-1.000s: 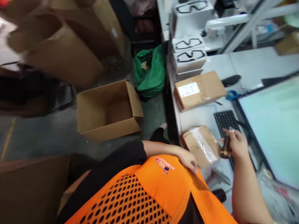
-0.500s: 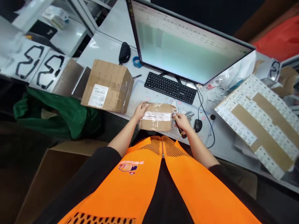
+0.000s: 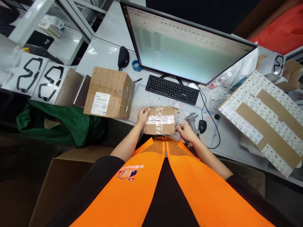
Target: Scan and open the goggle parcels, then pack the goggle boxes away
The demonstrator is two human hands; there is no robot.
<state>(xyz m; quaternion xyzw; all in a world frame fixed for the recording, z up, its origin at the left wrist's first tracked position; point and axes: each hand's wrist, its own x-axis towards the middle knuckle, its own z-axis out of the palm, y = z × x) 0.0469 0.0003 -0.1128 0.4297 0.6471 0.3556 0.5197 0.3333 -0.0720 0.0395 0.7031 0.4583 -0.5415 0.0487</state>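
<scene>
A small cardboard box (image 3: 153, 128), sealed with clear tape over a white strip, sits at the desk's front edge, close to my vest. My left hand (image 3: 143, 116) grips its left end, thumb on top and the other fingers mostly hidden. At the opposite end, my right hand (image 3: 186, 131) is closed around a utility knife (image 3: 187, 144) with a dark and yellow handle. The knife's tip is by the box's right edge; whether it touches the cardboard I cannot tell. Just right of the box lies a grey handheld scanner (image 3: 192, 119).
A larger carton (image 3: 109, 90) stands to the left. Behind are a keyboard (image 3: 172, 90) and monitor (image 3: 184, 47). A mouse (image 3: 202, 126) with its cable lies at the right, before a label-covered cardboard panel (image 3: 265, 123). An open carton (image 3: 63, 173) stands below left.
My right hand and the knife have moved down along the box's right end, toward me. The scanner shows more fully now. The view has shifted slightly.
</scene>
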